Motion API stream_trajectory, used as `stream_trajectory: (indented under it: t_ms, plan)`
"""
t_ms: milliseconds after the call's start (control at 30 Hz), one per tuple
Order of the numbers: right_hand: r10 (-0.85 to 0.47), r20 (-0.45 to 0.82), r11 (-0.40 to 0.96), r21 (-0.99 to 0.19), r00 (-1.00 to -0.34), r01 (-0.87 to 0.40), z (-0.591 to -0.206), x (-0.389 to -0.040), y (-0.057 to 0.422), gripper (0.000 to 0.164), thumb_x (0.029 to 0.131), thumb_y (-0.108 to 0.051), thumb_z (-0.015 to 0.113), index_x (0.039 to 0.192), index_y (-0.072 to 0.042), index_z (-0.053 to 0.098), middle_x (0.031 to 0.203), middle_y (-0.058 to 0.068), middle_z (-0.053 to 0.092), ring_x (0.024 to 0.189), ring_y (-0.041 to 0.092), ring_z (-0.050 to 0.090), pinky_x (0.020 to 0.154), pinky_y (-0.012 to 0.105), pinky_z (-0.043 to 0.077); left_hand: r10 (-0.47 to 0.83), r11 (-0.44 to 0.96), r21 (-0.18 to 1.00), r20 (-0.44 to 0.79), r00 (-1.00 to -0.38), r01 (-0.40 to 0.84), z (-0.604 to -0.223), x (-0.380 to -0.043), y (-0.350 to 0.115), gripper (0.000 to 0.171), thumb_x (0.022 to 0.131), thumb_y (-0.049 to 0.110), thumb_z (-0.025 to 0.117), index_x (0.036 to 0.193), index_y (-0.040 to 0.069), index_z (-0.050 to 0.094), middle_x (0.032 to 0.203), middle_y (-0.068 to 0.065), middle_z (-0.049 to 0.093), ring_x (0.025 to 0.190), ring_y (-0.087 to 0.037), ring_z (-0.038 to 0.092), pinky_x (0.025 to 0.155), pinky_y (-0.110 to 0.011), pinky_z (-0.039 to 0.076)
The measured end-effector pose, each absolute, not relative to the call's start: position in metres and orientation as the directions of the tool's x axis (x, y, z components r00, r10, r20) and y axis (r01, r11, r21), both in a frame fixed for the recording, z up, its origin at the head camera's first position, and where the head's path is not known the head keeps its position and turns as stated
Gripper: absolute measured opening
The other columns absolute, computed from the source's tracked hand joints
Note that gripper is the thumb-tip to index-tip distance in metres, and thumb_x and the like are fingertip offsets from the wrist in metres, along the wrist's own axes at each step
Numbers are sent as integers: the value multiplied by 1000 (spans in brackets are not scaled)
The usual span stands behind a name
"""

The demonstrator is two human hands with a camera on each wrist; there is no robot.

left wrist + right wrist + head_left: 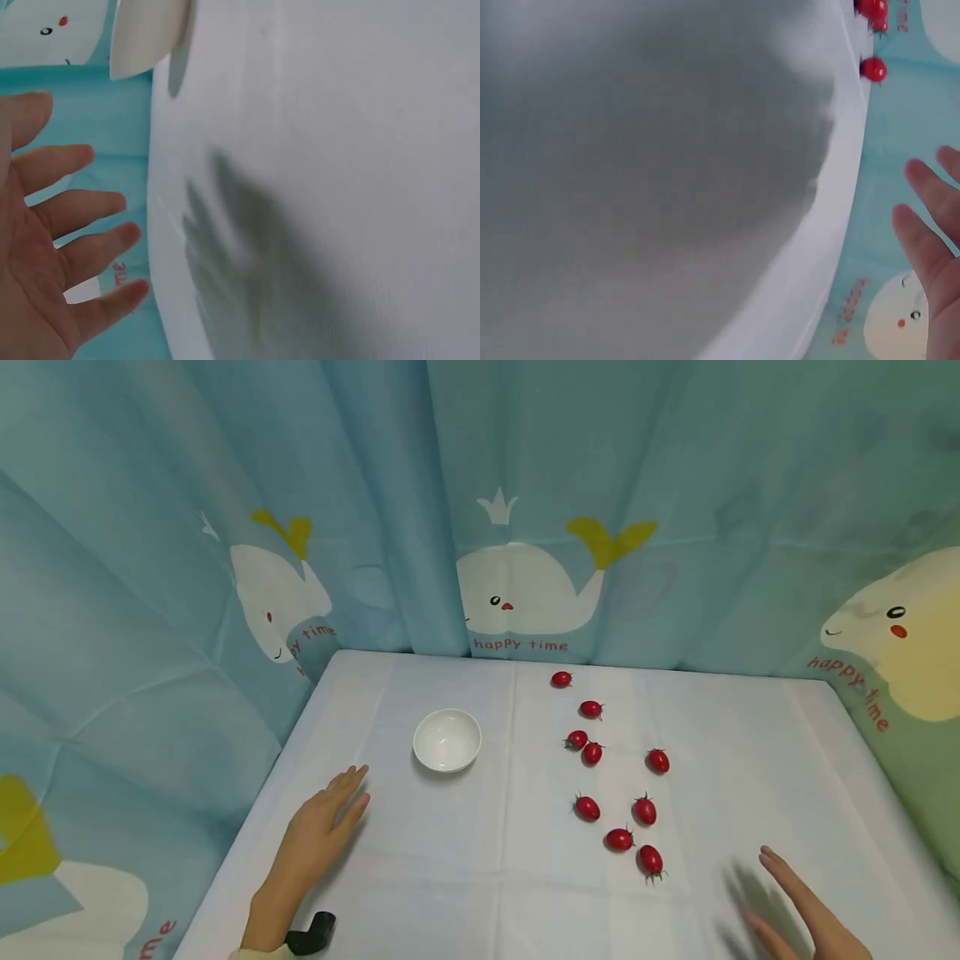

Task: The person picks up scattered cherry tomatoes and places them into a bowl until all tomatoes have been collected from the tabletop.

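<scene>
A small white bowl [447, 741] stands left of centre on the table, and no contents show inside it. Several red cherry tomatoes [587, 808] with green stems lie scattered to the right of the bowl. My left hand [318, 831] hovers over the table, to the near left of the bowl, with fingers extended and nothing held. In the left wrist view the bowl's side [150, 34] appears above the spread fingers. At the lower right, my right hand [813, 914] is held above the cloth, apart from the tomatoes, its fingers straight. Part of it is cut off by the frame.
A white cloth [450, 893] covers the table. Blue curtains [375, 485] printed with whales hang along the back and sides, close to the table's edges. A black strap piece [311, 935] sits at my left wrist.
</scene>
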State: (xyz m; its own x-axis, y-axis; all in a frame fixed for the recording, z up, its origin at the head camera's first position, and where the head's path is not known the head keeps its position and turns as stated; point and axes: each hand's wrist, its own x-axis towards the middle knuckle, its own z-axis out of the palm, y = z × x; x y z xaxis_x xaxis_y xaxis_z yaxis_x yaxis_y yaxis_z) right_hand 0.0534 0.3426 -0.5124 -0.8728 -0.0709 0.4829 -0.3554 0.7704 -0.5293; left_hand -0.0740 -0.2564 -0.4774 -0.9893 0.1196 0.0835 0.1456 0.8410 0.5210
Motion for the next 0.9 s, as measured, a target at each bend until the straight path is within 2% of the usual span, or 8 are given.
stream_trajectory:
  t_ms: [133, 233, 367, 467, 533, 600, 700, 900]
  plan:
    - [-57, 415, 814, -507, -908, -282, -506, 51, 324, 93, 64, 1, 94, 149, -9, 58, 155, -13, 54, 137, -27, 33, 100, -13, 24, 75, 784, 611, 90, -993, 114, -484, -78, -251, 51, 109, 36, 55, 155, 13, 52, 153, -20, 55, 141, -44, 52, 116, -66, 46]
    - [-54, 322, 826, -517, -945, -223, -505, 46, 310, 87, 72, -13, 95, 150, -18, 57, 150, -9, 59, 132, -34, 26, 99, -15, 18, 58, 731, 675, 85, -995, 101, -489, -84, -247, 50, 109, 36, 56, 154, 14, 53, 151, -18, 56, 140, -42, 53, 117, -65, 45]
    - [-72, 213, 819, -545, -974, -179, -504, 42, 296, 79, 80, -25, 91, 151, -23, 55, 141, 12, 65, 129, -37, 19, 99, -15, 14, 85, 658, 745, 74, -994, 111, -496, -95, -238, 50, 109, 35, 56, 155, 15, 52, 152, -12, 57, 144, -38, 51, 121, -63, 42]
    - [-110, 178, 820, -539, -978, -191, -505, 36, 291, 78, 81, -28, 91, 150, -23, 56, 142, 10, 66, 129, -35, 23, 100, -13, 18, 109, 621, 772, 83, -991, 133, -499, -104, -230, 49, 109, 31, 57, 155, 15, 52, 151, -10, 60, 142, -37, 54, 121, -62, 43]
    - [-136, 153, 835, -515, -979, -196, -505, 31, 288, 77, 80, -31, 91, 149, -22, 57, 142, 7, 66, 133, -23, 37, 103, -3, 40, 115, 602, 786, 89, -989, 141, -500, -108, -226, 49, 109, 29, 58, 155, 16, 52, 149, -9, 62, 138, -37, 58, 119, -62, 46]
    - [-149, 106, 849, -496, -983, -182, -504, 27, 284, 77, 81, -35, 90, 149, -21, 57, 143, 6, 66, 135, -4, 49, 103, 19, 57, 119, 580, 804, 81, -990, 135, -499, -112, -222, 49, 109, 31, 58, 155, 15, 52, 147, -9, 63, 135, -36, 61, 117, -59, 48]
    - [-158, 6, 862, -486, -987, -141, -501, 21, 278, 77, 83, -40, 88, 149, -17, 56, 146, 8, 64, 131, 27, 58, 99, 54, 58, 113, 545, 832, 53, -992, 106, -499, -117, -217, 50, 109, 34, 57, 155, 15, 51, 146, -9, 64, 134, -32, 63, 115, -52, 52]
    - [-191, -26, 861, -484, -981, -155, -497, 13, 273, 74, 85, -40, 86, 149, -15, 57, 147, 9, 63, 132, 35, 61, 100, 55, 59, 54, 498, 867, -4, -999, 24, -501, -126, -207, 53, 109, 37, 56, 155, 12, 50, 144, -12, 65, 133, -30, 63, 110, -45, 56]
